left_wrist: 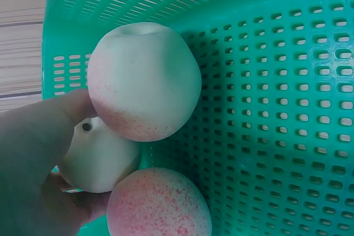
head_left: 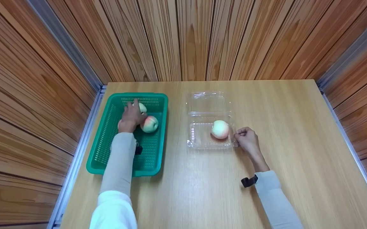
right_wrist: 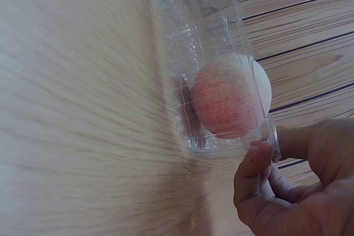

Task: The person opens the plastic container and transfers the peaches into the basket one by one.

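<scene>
My left hand [head_left: 132,116] reaches into the green basket [head_left: 151,159]. Its thumb and fingers close round the far peach [left_wrist: 102,161], which is pale with a small dark hole. Right of the thumb sits a second peach [head_left: 149,124], pale and red. A third, speckled peach [left_wrist: 160,203] lies on the finger side, mostly hidden from the head view. My right hand [head_left: 248,140] pinches the near right corner of a clear plastic clamshell box [head_left: 199,136]. Inside the box's base, toward its right side, rests another peach [right_wrist: 229,98]. The lid [head_left: 209,103] lies folded back, away from me.
A light wood table [head_left: 196,190] carries the basket on the left and the box near the middle. Wood-plank walls [head_left: 199,38] stand behind and on both sides, with metal rails [head_left: 75,133] along the side edges.
</scene>
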Tool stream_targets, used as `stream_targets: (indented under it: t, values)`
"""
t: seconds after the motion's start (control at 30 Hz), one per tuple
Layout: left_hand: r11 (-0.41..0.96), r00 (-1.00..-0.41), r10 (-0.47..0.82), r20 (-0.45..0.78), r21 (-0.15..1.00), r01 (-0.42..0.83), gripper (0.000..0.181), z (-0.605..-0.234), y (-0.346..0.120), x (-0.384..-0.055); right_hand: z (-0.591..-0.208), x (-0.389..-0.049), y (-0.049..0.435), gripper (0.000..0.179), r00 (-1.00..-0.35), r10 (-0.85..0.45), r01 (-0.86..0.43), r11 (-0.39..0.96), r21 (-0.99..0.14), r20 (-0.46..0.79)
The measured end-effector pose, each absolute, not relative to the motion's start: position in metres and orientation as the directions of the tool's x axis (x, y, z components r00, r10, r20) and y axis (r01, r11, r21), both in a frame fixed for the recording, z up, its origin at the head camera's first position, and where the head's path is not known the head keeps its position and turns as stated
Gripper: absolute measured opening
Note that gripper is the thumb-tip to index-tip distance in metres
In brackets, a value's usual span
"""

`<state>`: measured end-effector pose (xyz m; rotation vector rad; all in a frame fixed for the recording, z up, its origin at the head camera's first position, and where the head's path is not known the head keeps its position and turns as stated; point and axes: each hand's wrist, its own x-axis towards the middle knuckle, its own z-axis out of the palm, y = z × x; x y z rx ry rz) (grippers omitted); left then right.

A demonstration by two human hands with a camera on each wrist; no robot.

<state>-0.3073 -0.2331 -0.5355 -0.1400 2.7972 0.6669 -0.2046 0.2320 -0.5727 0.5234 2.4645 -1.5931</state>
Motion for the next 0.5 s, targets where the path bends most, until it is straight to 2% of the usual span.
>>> stream_targets:
  t: [0.5]
  values:
    - [0.904, -0.959, -0.026, -0.283, 0.402, -0.143, 0.076, -0.5365, -0.2324, -0.3032, -0.5747, -0.2062, 0.2318, 0.016, -0.929, 0.207, 0.365, 0.385, -0.848, -0.306]
